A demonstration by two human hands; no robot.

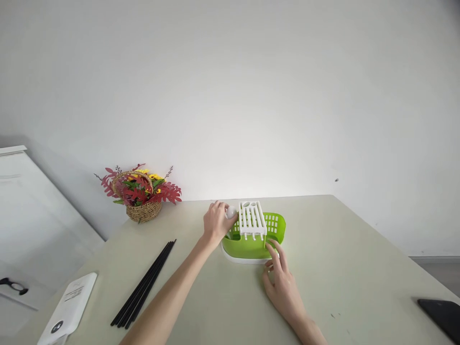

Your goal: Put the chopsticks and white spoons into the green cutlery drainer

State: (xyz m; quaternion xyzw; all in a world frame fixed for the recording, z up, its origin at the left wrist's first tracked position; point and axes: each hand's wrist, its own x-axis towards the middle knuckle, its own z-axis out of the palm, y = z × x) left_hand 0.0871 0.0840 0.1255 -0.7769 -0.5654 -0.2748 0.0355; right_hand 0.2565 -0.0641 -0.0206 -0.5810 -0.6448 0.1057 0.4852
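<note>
A green plastic basket (247,248) with grid-like openings sits on a white base at the table's middle. Across its top lies a white slatted rack (253,218) with two round holes and small hooks along the near edge. My left hand (215,221) is closed on a white round-ended utensil (231,212), probably a spoon, at the basket's left end; its lower part is largely hidden. At the front right corner of the basket, my right hand (282,282) has its fingers apart and curved, fingertips against the green wall.
Several black chopsticks (143,285) lie at the left, beside a white flat device (68,309) near the table's edge. Behind them stands a wicker flower basket (143,212) by the wall. A black phone (442,316) rests at the right. A white cabinet (43,230) is at far left.
</note>
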